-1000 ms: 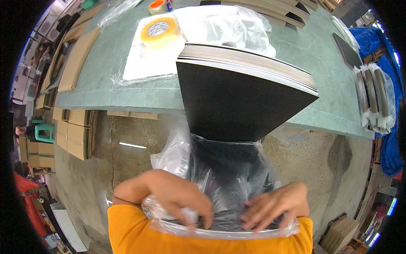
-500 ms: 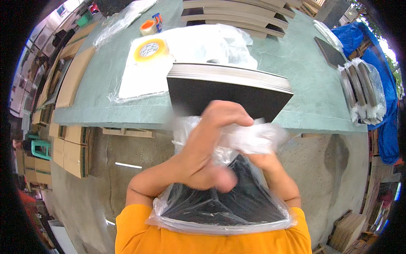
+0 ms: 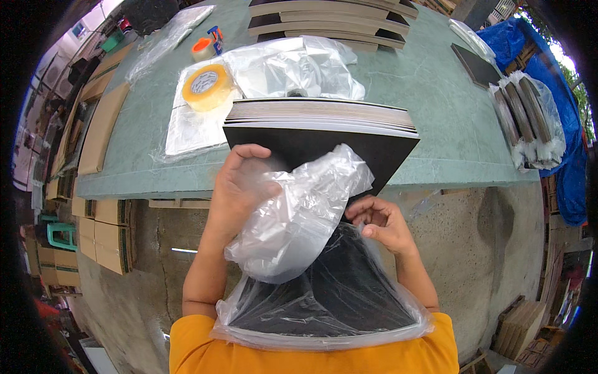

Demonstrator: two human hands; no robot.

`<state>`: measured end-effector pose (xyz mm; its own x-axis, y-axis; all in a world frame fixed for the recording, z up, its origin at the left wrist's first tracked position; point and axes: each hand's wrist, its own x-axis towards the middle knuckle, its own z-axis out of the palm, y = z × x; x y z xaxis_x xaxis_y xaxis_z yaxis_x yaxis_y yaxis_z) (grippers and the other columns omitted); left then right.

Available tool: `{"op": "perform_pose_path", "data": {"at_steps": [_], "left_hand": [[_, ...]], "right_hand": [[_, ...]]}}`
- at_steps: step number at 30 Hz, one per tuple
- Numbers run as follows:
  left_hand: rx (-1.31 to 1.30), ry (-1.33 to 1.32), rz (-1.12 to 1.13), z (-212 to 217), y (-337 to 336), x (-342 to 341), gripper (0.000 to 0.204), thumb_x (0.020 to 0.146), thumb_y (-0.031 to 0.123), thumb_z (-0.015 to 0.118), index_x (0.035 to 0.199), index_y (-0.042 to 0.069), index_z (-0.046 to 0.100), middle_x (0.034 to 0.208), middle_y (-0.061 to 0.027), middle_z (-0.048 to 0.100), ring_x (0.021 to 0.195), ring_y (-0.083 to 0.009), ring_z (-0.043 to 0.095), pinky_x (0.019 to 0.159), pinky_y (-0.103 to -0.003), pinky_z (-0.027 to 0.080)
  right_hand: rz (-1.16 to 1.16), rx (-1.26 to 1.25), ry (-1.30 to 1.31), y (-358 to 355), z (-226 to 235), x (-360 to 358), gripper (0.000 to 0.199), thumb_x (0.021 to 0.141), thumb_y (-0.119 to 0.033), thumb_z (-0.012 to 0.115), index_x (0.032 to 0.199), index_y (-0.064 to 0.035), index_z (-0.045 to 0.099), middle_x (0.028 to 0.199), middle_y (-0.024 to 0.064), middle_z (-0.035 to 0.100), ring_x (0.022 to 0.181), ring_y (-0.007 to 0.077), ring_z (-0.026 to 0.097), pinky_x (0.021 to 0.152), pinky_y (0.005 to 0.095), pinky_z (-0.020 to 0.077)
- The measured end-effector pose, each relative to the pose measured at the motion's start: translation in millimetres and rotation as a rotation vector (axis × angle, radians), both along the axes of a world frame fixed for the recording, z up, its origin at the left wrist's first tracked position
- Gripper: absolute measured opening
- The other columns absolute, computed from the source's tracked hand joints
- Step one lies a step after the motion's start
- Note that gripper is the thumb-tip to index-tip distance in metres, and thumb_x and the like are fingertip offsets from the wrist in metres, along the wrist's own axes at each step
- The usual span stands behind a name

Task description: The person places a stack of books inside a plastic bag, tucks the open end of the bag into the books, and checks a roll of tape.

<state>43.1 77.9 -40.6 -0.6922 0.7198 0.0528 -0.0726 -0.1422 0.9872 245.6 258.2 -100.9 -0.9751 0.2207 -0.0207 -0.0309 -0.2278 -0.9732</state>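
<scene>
A thick black-faced block with layered pale edges (image 3: 330, 115) stands upright at the near table edge. Against my chest, a black panel (image 3: 299, 305) is wrapped in a clear plastic bag (image 3: 380, 338). Loose, crumpled plastic (image 3: 293, 224) puffs up between my hands, covering the lower part of the block. My left hand (image 3: 240, 187), slightly blurred, is open, its thumb against the crumpled plastic. My right hand (image 3: 386, 227) has loosely bent fingers, thumb apart, beside the wrapped panel's far edge. Whether the block and the wrapped panel touch cannot be seen.
On the green table (image 3: 430, 162) lie a roll of clear tape (image 3: 207, 87), a tape dispenser (image 3: 205, 48) and flat plastic bags (image 3: 299, 65). Stacked boards (image 3: 330, 22) are at the back. Plastic-wrapped panels (image 3: 526, 121) stand right; cardboard boxes (image 3: 106, 240) are left.
My left hand has swung left, away from the middle, and turned. The bunched plastic has spread out and dropped to the left. My right hand now shows clear of it.
</scene>
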Motion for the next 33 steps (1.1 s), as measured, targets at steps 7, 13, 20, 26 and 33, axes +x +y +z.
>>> {"op": "perform_pose_path", "data": {"at_steps": [7, 13, 20, 26, 33], "left_hand": [[0.024, 0.141, -0.34, -24, 8, 22, 0.055, 0.065, 0.007, 0.072, 0.111, 0.005, 0.041, 0.085, -0.0004, 0.049, 0.075, -0.0082, 0.047, 0.07, -0.021, 0.04], [-0.041, -0.275, -0.549, -21, 17, 32, 0.06, 0.07, 0.008, 0.067, 0.119, 0.004, 0.034, 0.095, -0.0036, 0.05, 0.078, -0.0101, 0.05, 0.067, -0.022, 0.043], [-0.223, 0.12, -0.344, -8, 14, 6, 0.018, 0.075, 0.008, 0.059, 0.09, 0.0, 0.054, 0.078, -0.0025, 0.057, 0.069, -0.0069, 0.052, 0.06, -0.021, 0.042], [-0.313, 0.494, -0.299, -4, 26, 1, 0.022, 0.071, 0.004, 0.062, 0.092, 0.001, 0.056, 0.08, -0.0027, 0.057, 0.069, -0.0065, 0.051, 0.06, -0.019, 0.041], [-0.22, 0.29, -0.548, 25, 33, 57, 0.068, 0.065, 0.012, 0.071, 0.122, 0.008, 0.036, 0.105, -0.0098, 0.046, 0.077, -0.0117, 0.052, 0.063, -0.022, 0.043]], "right_hand": [[-0.095, -0.084, 0.162, -17, 22, -31, 0.06, 0.071, -0.014, 0.068, 0.119, 0.0031, 0.036, 0.109, 0.0083, 0.049, 0.101, 0.0158, 0.047, 0.086, 0.0284, 0.0379], [0.116, -0.305, 0.285, -18, 38, -48, 0.054, 0.072, -0.007, 0.065, 0.118, 0.0023, 0.038, 0.105, 0.0068, 0.049, 0.096, 0.0114, 0.048, 0.083, 0.0253, 0.039], [0.211, -0.106, -0.103, -2, 40, -18, 0.047, 0.067, -0.005, 0.069, 0.107, 0.0033, 0.048, 0.092, 0.0052, 0.057, 0.083, 0.0092, 0.053, 0.073, 0.0226, 0.0428], [0.138, -0.103, -0.089, 9, 47, -5, 0.019, 0.071, -0.01, 0.066, 0.084, 0.0016, 0.059, 0.07, -0.0007, 0.059, 0.061, 0.0032, 0.051, 0.054, 0.0182, 0.0408], [-0.144, 0.116, -0.201, -11, 43, -13, 0.02, 0.068, -0.014, 0.069, 0.058, -0.0039, 0.055, 0.055, -0.0044, 0.051, 0.052, 0.003, 0.043, 0.045, 0.0195, 0.0321]]}}
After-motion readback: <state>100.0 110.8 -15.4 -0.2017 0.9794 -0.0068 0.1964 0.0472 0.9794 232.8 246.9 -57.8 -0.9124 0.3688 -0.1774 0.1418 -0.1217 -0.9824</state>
